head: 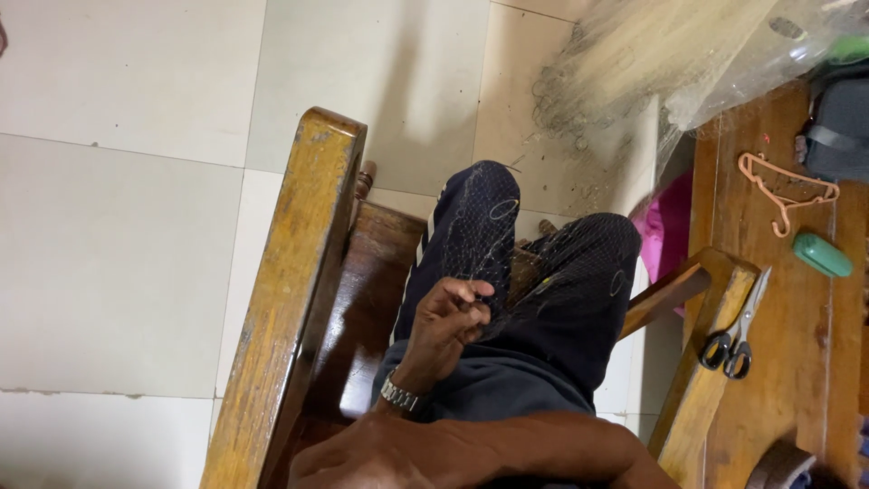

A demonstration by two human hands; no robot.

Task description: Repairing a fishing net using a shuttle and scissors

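net (543,272): draped over lap, runs to upper right of frame
left hand (453,317): frame centre, fingers pinched shut on net
right hand (362,457): bottom edge, grip unclear

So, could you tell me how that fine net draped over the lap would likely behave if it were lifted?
The net would probably hang limp, since it sags over both knees and follows their shape. It looks light: the mesh is thin enough to see the dark trousers through it. It may snag, as small rings dot it and the left hand pinches it.
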